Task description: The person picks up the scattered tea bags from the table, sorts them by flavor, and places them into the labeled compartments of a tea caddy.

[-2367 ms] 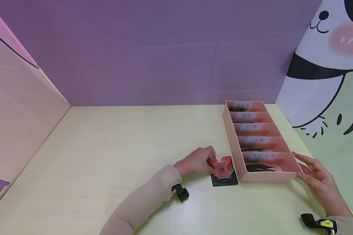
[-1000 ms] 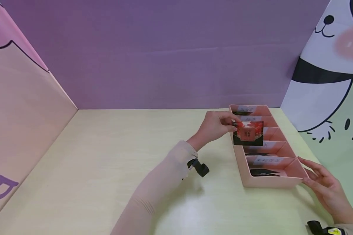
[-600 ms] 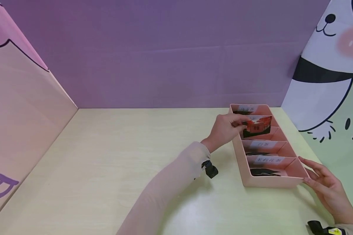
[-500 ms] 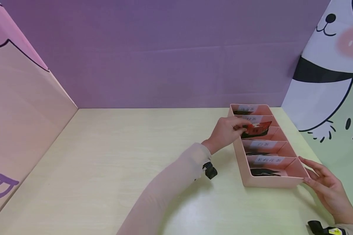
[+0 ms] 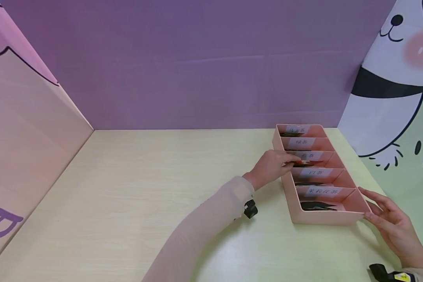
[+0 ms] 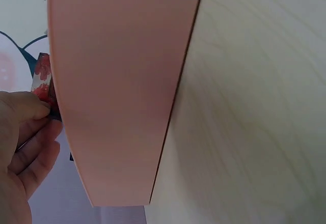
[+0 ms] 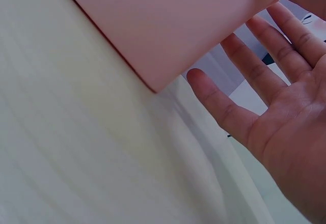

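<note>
A pink box (image 5: 328, 218) with several compartments in a row stands at the table's right side, each bearing a white label. My left hand (image 5: 272, 168) reaches over its left wall and pinches a red and black tea sachet (image 6: 42, 76) between thumb and fingers. The sachet is tipped nearly flat and mostly down inside the middle compartment, its lower part hidden by the wall. At the near right corner of the box, my right hand (image 5: 391, 225) rests with fingers spread and mostly straight, thumb against the front wall and fingertips along the right side.
Dark sachets (image 5: 317, 206) lie in the nearest compartment, with more in others. A purple wall (image 5: 183, 70) closes the table's back; a panda-printed panel (image 5: 398, 117) rises just right of the box. Pale wooden table (image 5: 144, 188) extends left.
My left hand has picked up the sachet from the table beside the box, carried it up over the box, and lowered it into the middle compartment. The right hand stays at the corner.
</note>
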The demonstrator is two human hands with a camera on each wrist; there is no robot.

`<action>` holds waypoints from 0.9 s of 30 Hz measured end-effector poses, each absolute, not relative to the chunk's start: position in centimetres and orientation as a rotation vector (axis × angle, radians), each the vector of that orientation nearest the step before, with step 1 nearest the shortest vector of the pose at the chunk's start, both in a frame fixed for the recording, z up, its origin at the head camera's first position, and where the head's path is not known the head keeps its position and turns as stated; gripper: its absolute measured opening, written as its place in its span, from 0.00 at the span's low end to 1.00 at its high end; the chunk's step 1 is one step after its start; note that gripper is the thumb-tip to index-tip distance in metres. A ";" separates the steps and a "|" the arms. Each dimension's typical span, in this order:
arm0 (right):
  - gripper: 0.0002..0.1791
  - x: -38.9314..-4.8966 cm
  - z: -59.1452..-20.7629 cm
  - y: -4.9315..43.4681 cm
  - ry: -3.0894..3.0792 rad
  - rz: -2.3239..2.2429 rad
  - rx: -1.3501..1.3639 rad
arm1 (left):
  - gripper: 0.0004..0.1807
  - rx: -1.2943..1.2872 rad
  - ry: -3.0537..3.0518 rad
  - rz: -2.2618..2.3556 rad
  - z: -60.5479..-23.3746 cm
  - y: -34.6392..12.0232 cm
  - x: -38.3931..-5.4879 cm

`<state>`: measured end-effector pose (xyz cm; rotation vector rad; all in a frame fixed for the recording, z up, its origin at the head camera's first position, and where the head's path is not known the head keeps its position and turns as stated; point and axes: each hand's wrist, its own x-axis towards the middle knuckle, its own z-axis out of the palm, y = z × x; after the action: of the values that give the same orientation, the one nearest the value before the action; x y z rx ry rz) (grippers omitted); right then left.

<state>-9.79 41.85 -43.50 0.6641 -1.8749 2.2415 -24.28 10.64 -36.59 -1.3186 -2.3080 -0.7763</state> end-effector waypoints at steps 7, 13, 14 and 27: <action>0.32 -9.8 -43.5 41.8 -1.899 2.239 0.621 | 0.13 -1.204 -2.569 -0.445 -36.4 10.9 -24.1; 0.32 -9.3 -43.5 42.1 -1.888 2.234 0.597 | 0.17 -1.210 -2.668 -0.332 -36.3 11.3 -23.8; 0.32 -9.3 -43.5 42.1 -1.884 2.233 0.596 | 0.17 -1.221 -2.661 -0.311 -36.3 11.3 -23.8; 0.33 -7.7 -39.7 40.4 -2.533 1.283 0.317 | 0.40 -1.289 -2.664 -0.670 -35.5 1.4 -19.2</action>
<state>-7.72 40.42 -39.67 0.3168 -2.5332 1.2829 -19.15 1.41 -35.51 -1.2890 -2.6641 -0.6705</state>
